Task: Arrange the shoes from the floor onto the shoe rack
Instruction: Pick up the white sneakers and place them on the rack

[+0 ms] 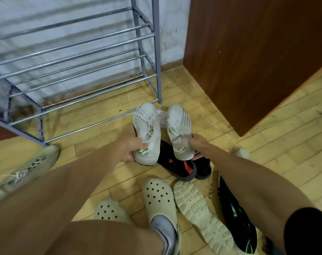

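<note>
1. Two white sneakers are held side by side, toes pointing away from the person towards the shoe rack (157, 52). The left white sneaker (147, 133) shows loose laces; the right white sneaker (180, 129) sits just beside it. A small green and white tab is seen at the heel of each.
2. The left hand (129, 150) is clenched around the heel of the left white sneaker, with the thumb inside the collar. The right hand (198, 144) is clamped on the heel of the right white sneaker in the same way.
3. Both sneakers are raised off the floor (266, 144), in front of the right end of the rack's lowest tier. Whether the toes touch the lowest bars cannot be told.
4. Directly below the held sneakers, a black pair (176, 168) with red marks is lying on the floor.
5. The rack is made of grey metal bars in several tiers, and no shoe is seen on the bars in view.
6. A beige sneaker (27, 172) is lying on the floor at the left, near the rack's front left foot.
7. Nearer the person, an overturned shoe (198, 214) is seen sole up, with a black and green shoe (237, 223) just beside it on the right.
8. Cream clogs (158, 196) are worn on the person's feet, one with a grey sock visible.
9. A brown wooden cabinet (257, 52) stands to the right of the rack.
</note>
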Motion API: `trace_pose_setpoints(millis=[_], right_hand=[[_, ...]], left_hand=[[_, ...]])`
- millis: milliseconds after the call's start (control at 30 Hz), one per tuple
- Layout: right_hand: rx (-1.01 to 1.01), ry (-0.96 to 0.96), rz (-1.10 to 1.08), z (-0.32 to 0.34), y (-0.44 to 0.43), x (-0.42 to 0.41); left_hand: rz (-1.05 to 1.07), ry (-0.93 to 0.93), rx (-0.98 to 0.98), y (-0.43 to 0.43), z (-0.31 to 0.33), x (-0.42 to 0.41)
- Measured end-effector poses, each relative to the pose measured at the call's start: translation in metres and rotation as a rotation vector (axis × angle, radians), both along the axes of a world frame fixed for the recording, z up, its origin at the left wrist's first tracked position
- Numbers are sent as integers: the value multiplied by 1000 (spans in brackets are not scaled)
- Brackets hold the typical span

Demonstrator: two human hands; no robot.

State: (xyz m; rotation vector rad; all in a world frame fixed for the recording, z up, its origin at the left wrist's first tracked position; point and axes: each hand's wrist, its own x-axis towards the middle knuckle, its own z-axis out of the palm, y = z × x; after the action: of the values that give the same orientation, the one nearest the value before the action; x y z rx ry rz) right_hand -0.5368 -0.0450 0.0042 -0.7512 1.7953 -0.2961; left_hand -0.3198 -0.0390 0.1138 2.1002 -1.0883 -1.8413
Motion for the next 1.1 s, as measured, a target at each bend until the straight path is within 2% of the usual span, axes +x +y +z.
trace_pose_setpoints(millis=[67,133,233,333,433,533,700,833,1033,1100], right_hand=[[62,-60,-29,4,-1,1],[125,-93,70,12,-2,1],[120,83,265,15,0,13],[28,250,275,4,-4,24],[11,155,183,8,-11,14],[-88,50,109,20,-20,-3],[-184,-6,239,20,-39,-10],[-232,-124,195,9,-69,13],[-275,-79,204,-3,-130,44],[-299,-50,221,-10,-152,53]], left_hand=[[14,7,1,-2,-1,1],[25,1,-3,-5,-3,-1],[-4,0,3,-12,-8,-3],[-26,13,12,-19,-10,0],[-16,14,-5,-26,-13,5],[23,30,14,-29,-20,11],[110,3,48,-40,-38,25],[215,21,-2,-73,-49,38],[385,56,-71,-133,-66,60],[425,17,-100,-152,-80,67]])
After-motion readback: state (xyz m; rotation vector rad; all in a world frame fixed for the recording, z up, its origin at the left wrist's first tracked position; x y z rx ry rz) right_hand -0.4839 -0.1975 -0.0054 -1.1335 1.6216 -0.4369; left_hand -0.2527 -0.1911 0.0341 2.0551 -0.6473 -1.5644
